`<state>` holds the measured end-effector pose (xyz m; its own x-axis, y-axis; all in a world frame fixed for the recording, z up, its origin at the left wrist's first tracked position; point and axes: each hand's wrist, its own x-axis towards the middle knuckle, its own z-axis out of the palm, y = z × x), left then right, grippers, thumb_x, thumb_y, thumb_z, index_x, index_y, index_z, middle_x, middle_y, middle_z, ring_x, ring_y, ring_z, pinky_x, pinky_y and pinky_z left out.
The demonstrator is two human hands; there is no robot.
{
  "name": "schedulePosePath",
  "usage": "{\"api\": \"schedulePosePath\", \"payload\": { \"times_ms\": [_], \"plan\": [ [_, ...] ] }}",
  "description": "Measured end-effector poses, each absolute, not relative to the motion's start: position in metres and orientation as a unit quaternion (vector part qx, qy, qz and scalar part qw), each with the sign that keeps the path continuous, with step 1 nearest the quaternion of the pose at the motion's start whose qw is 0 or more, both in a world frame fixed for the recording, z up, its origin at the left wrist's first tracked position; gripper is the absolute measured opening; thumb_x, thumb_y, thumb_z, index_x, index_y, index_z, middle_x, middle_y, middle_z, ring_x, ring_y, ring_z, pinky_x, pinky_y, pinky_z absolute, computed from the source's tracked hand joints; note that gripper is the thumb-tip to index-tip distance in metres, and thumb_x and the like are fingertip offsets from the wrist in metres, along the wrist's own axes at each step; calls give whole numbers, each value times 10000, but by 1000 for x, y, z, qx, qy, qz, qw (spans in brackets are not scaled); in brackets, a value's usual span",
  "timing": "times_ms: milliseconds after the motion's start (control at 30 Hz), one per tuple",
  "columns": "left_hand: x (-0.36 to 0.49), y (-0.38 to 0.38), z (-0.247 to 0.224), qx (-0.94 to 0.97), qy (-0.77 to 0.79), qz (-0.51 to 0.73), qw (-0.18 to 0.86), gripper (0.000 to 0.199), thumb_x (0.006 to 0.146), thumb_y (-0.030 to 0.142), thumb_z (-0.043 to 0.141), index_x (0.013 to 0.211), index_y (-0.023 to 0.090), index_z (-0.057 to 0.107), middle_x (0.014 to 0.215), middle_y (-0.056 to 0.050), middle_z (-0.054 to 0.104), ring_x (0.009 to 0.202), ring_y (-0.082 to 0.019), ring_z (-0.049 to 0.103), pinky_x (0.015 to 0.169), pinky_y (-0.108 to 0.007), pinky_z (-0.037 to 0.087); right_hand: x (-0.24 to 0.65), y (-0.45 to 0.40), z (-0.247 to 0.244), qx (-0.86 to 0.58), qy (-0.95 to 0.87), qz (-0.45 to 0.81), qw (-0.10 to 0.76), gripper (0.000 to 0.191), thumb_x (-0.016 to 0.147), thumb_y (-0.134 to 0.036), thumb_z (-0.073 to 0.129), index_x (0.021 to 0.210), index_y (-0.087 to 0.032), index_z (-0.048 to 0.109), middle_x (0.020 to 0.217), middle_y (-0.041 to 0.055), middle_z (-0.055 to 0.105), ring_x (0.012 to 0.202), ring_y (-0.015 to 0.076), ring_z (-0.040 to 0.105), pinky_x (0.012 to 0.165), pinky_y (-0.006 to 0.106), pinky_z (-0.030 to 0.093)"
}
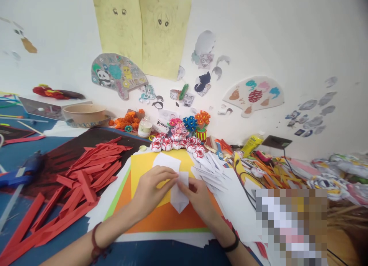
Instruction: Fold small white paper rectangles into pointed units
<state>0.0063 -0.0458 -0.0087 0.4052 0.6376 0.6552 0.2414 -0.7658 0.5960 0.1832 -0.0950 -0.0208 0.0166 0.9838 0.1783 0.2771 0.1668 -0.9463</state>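
Observation:
Between my two hands is a folded piece of white paper, its lower end coming to a point. My left hand pinches its upper left edge between thumb and fingers. My right hand grips the right side, thumb in front and fingers curled. Behind the fingers, another white paper piece lies on a yellow sheet. An orange sheet spreads out below the hands. To the right is a pile of folded white paper strips.
Many folded red paper strips cover the left side, near a blue glue gun. Red-and-white paper flowers stand at the back by a small jar. A yellow bottle and a black cable are at right.

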Motion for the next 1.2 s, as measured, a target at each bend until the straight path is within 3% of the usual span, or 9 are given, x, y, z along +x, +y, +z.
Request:
{"api": "schedulePosePath", "payload": {
  "times_ms": [133, 300, 600, 833, 1200],
  "plan": [
    [7, -41, -1, 736, 325, 442, 396, 227, 873, 377, 636, 767, 191, 711, 891, -39, 710, 803, -165, 617, 654, -251, 445, 182, -97, -19, -537, -607, 356, 466, 320, 876, -438, 597, 710, -167, 624, 639, -18, 515, 603, 136, 444, 559, 243, 344],
    [6, -38, 3, 695, 365, 378, 490, 256, 824, 426, 667, 853, 181, 736, 850, -42, 718, 731, -161, 582, 622, -254, 405, 181, -99, -14, -528, -618, 356, 461, 285, 891, -420, 581, 752, -179, 640, 680, -12, 555, 631, 145, 474, 584, 245, 365],
    [5, -39, 8, 717, 371, 350, 476, 249, 808, 418, 675, 839, 188, 765, 920, -49, 743, 721, -155, 564, 613, -262, 355, 183, -98, -13, -537, -632, 333, 449, 308, 879, -447, 593, 742, -182, 671, 646, -20, 501, 606, 137, 400, 556, 249, 301],
    [5, -40, 6, 713, 376, 355, 474, 249, 793, 419, 687, 795, 180, 758, 847, -36, 732, 681, -141, 528, 606, -261, 341, 182, -100, -10, -500, -607, 406, 465, 274, 822, -435, 668, 778, -166, 692, 676, -11, 552, 616, 140, 447, 570, 250, 339],
    [6, -42, 6, 727, 386, 357, 441, 201, 777, 376, 703, 731, 183, 733, 765, -20, 704, 656, -135, 498, 607, -259, 349, 179, -99, -10, -517, -601, 395, 464, 339, 838, -473, 635, 673, -177, 632, 609, -18, 496, 555, 123, 390, 505, 242, 287]
  ]
}}
